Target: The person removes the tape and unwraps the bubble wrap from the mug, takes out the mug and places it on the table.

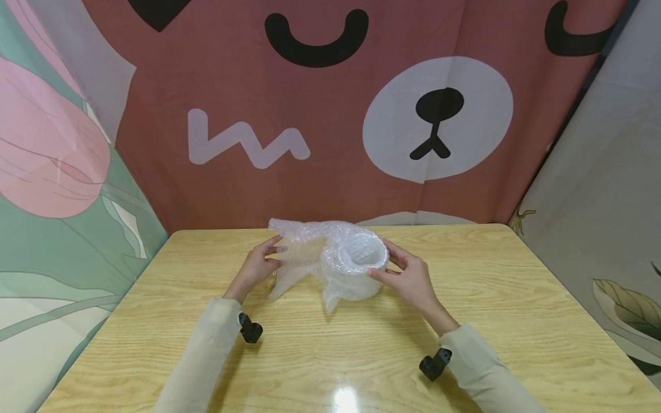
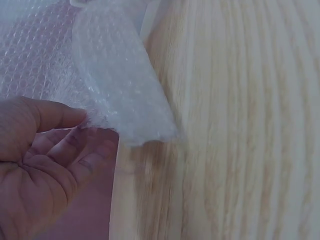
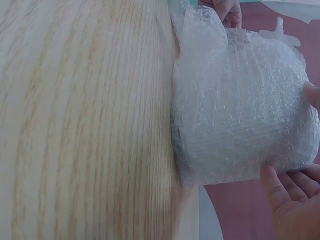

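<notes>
The left arm (image 1: 202, 355) slants up from the bottom left, the left hand (image 1: 256, 264) left of centre, thumb and fingers (image 2: 86, 162) pinching; the right arm (image 1: 482, 364) rises from the bottom right, the right hand (image 1: 412, 279) right of centre, gripping, thumb apart.

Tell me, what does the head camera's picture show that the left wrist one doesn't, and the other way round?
Only the head view shows the right hand holding the round end of the bubble wrap, its hollow top, the pale sleeves, the black devices at the cuffs and an animal's face on the reddish cloth.

Only the left wrist view shows the creased palm of the left hand and rows of bubbles up close.

Both show that hand at the wrap's loose edge, the wood-grained table and some reddish cloth.
</notes>
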`<state>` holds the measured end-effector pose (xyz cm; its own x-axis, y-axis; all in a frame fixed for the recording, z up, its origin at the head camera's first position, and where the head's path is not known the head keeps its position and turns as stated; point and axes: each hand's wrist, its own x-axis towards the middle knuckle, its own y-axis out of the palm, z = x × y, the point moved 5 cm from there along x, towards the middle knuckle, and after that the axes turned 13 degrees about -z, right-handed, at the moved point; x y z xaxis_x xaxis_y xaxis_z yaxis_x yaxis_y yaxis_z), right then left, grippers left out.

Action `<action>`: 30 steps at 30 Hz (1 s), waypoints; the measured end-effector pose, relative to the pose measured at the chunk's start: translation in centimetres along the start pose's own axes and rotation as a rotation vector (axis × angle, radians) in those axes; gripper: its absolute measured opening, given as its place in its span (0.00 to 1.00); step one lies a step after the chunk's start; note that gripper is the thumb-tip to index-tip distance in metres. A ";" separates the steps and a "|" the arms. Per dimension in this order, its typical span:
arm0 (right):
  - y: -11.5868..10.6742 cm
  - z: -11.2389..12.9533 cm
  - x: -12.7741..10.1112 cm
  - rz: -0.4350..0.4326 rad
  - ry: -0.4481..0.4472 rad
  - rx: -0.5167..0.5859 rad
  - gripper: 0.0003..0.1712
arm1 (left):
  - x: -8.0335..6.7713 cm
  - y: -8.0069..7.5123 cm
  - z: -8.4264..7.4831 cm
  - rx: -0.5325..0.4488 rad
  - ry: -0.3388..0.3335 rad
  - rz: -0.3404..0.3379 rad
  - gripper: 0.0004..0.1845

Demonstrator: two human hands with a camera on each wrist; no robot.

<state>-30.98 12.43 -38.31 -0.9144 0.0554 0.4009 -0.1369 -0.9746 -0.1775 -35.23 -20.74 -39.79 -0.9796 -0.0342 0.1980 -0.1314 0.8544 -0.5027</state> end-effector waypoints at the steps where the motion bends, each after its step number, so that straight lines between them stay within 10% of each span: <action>1: 0.0 0.0 0.0 0.001 0.001 0.000 0.42 | 0.0 0.0 0.0 0.006 -0.010 0.003 0.36; 30: -0.3 0.0 0.1 0.044 -0.003 -0.004 0.42 | -0.1 -0.3 -0.9 0.128 0.130 -0.085 0.25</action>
<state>-31.03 12.69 -38.24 -0.9186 0.0122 0.3949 -0.0983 -0.9752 -0.1985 -34.96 -20.58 -38.93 -0.9374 -0.0286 0.3471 -0.2388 0.7782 -0.5808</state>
